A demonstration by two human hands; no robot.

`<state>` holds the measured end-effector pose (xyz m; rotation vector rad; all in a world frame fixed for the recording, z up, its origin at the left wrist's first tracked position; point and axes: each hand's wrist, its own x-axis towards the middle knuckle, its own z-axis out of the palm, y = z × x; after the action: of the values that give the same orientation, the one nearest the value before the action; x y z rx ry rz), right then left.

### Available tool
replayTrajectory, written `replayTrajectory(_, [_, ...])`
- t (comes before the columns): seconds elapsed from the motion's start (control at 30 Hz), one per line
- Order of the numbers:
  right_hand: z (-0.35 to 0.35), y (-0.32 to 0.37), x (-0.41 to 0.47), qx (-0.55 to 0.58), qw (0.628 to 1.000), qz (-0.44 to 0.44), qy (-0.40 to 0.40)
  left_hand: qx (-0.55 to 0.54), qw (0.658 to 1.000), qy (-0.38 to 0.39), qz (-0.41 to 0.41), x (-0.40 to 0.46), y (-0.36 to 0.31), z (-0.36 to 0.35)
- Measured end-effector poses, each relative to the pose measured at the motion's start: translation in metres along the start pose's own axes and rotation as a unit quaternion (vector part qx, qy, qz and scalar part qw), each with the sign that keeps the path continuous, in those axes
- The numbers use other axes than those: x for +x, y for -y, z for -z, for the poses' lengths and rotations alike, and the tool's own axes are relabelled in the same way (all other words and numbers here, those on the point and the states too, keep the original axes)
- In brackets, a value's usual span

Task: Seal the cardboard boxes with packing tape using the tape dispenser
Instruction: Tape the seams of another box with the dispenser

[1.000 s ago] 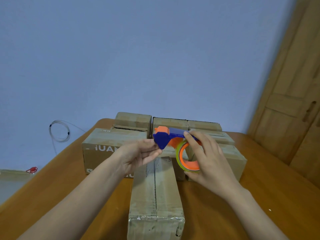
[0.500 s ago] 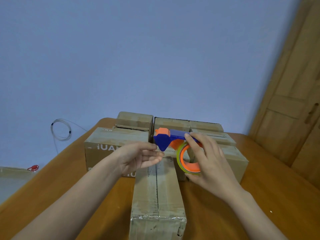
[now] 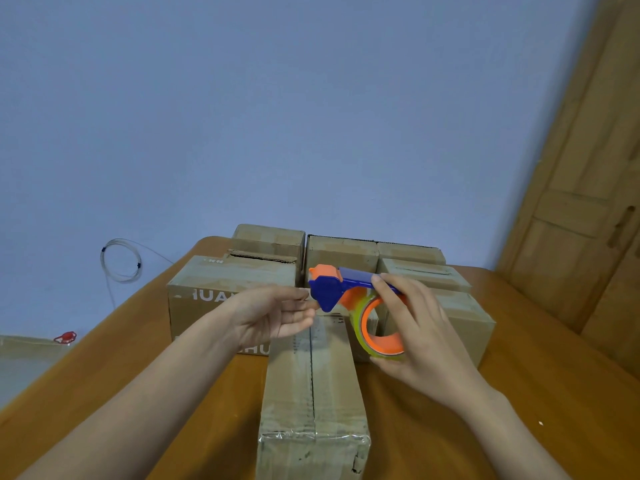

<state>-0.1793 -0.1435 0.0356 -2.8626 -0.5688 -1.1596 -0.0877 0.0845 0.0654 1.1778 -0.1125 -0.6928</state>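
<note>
Right hand (image 3: pixel 420 336) curled around the tape dispenser (image 3: pixel 349 292) above the long box's (image 3: pixel 313 386) far end, left hand (image 3: pixel 273 317) loosely spread beside its blue head, more boxes (image 3: pixel 232 289) behind, on table (image 3: pixel 519 393)

We seem to be in a plain room of a home, used for packing: a bare blue wall (image 3: pixel 277 116), a panelled wooden door (image 3: pixel 588 188) on the right, a wooden table (image 3: pixel 540 358) crowded with cardboard boxes (image 3: pixel 228 289) (one printed with partial lettering), and a coiled cable (image 3: pixel 119 261) hanging nearby.
</note>
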Motion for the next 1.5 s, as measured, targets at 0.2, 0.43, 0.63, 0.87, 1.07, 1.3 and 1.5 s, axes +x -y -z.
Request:
replayTrajectory(0.2, [0.0, 0.0, -0.002, -0.013, 1.0, 0.006, -0.004, -0.026, 1.0, -0.004, 0.004, 0.005, 0.002, 0.001])
replayTrajectory(0.43, [0.0, 0.0, -0.002, -0.012, 1.0, 0.017, -0.006, -0.013, 1.0, 0.002, 0.013, 0.008, 0.0, 0.002])
replayTrajectory(0.63, [-0.006, 0.001, 0.0, -0.024, 0.999, 0.02, 0.018, 0.001, 1.0, 0.001, 0.021, 0.01, 0.003, 0.004])
replayTrajectory(0.87, [-0.021, 0.008, -0.001, -0.061, 0.997, 0.023, 0.032, -0.028, 0.999, -0.003, 0.014, 0.013, 0.009, 0.012])
replayTrajectory(1.07, [-0.012, 0.004, 0.004, -0.024, 0.999, 0.032, 0.014, -0.041, 0.999, -0.001, 0.007, 0.014, 0.011, 0.012])
replayTrajectory(1.3, [-0.005, -0.008, 0.031, -0.018, 0.997, -0.046, 0.052, -0.028, 1.0, -0.003, -0.005, 0.015, 0.012, 0.006])
replayTrajectory(1.5, [-0.015, -0.014, 0.039, 0.037, 0.986, -0.154, 0.044, -0.047, 0.997, 0.001, -0.064, 0.02, 0.011, 0.002])
